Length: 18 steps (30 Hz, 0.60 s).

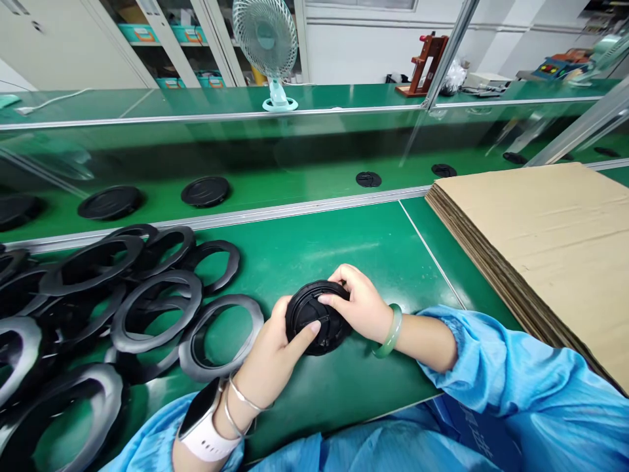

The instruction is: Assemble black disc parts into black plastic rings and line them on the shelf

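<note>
1. Teal bins (132,33) sit in the cabinet (179,49) far beyond the fingers (305,339), to their left; I can't make out what fills them.
2. My left hand (278,347) reaches up from lower left, pinching the black round cap (324,324) with its thumb across the face and the other fingers behind, mostly hidden from me.
3. My right hand (363,305) comes in from the right, wrist in a green bangle (392,331), thumb and bent forefinger pinching the cap's upper right edge.
4. I have the cap between both hands, face tilted toward me, over the bench (295,252); I cannot tell whether its lower rim touches.
5. Left of the fingers, black rings (119,322) overlap in a heap, the outermost cut off by the view's edge.
6. Right of the fingers, stacked cardboard sheets (550,223) also run out of view.
7. Beyond the fingers, other caps (205,191) lie spaced along a green strip (295,177).
</note>
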Each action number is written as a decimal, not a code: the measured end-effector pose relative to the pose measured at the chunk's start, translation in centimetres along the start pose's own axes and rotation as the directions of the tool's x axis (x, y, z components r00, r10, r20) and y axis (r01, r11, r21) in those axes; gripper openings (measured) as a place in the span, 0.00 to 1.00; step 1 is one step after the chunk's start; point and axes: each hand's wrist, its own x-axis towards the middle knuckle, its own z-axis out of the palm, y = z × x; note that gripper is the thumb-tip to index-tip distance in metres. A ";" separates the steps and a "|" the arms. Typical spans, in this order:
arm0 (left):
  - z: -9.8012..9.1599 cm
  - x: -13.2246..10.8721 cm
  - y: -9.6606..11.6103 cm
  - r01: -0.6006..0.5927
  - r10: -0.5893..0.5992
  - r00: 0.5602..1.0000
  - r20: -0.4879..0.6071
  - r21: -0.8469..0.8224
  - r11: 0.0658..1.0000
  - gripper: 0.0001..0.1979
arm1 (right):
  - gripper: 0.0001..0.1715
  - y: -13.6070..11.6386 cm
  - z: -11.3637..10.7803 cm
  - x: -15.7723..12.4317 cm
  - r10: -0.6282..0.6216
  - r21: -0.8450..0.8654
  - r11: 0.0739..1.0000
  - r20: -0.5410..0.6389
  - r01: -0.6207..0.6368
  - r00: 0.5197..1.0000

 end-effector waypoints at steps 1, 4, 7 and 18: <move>0.0 0.0 0.0 -0.004 0.003 1.000 -0.008 -0.009 1.000 0.20 | 0.11 -0.1 -0.3 0.1 0.025 0.070 0.997 0.083 -0.031 0.996; 0.0 -0.3 0.0 -0.011 0.011 1.000 -0.001 -0.056 0.998 0.18 | 0.23 -0.3 -1.2 0.0 0.036 0.245 0.959 0.399 -0.144 0.916; 0.2 -0.4 0.0 0.001 0.001 1.000 0.011 -0.115 0.993 0.17 | 0.27 -0.5 -1.5 -0.2 0.071 0.162 0.974 0.441 -0.157 0.895; -3.1 -4.9 0.8 -0.123 0.144 0.982 -0.126 0.159 0.980 0.34 | 0.27 0.3 -2.5 1.3 0.210 0.526 0.752 0.380 -0.398 0.901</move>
